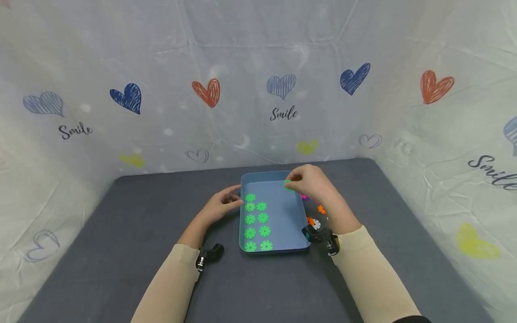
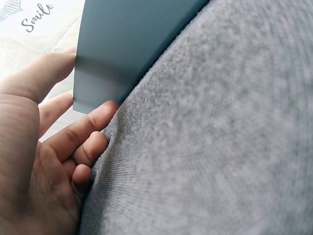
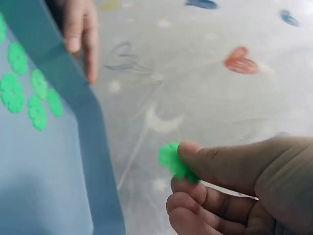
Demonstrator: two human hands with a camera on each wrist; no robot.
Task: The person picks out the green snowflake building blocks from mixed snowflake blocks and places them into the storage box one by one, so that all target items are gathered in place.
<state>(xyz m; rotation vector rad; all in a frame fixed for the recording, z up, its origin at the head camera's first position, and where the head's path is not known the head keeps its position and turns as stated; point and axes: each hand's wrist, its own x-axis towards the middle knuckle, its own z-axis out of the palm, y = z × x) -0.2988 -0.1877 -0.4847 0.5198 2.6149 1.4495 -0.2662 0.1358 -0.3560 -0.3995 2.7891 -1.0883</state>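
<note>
A shallow blue-grey tray (image 1: 284, 222) lies on the dark table. Along its left side, green snowflake-shaped plastic discs (image 1: 250, 219) lie flat in two columns. My right hand (image 1: 313, 181) pinches another green snowflake disc (image 3: 172, 159) between thumb and fingertips, over the tray's far right part. In the right wrist view that disc stands out past the thumb tip. My left hand (image 1: 218, 207) is at the tray's left side; in the left wrist view its thumb and fingertips touch the outer wall (image 2: 102, 88), loosely bent.
Right of the tray, partly hidden by my right forearm, lie orange discs (image 1: 321, 209), a white one (image 1: 317, 224) and a magenta one (image 1: 304, 197). Behind the table (image 1: 141, 224) hangs a pale cloth (image 1: 242, 58) printed with hearts. Each wrist wears a black camera band (image 1: 210, 254).
</note>
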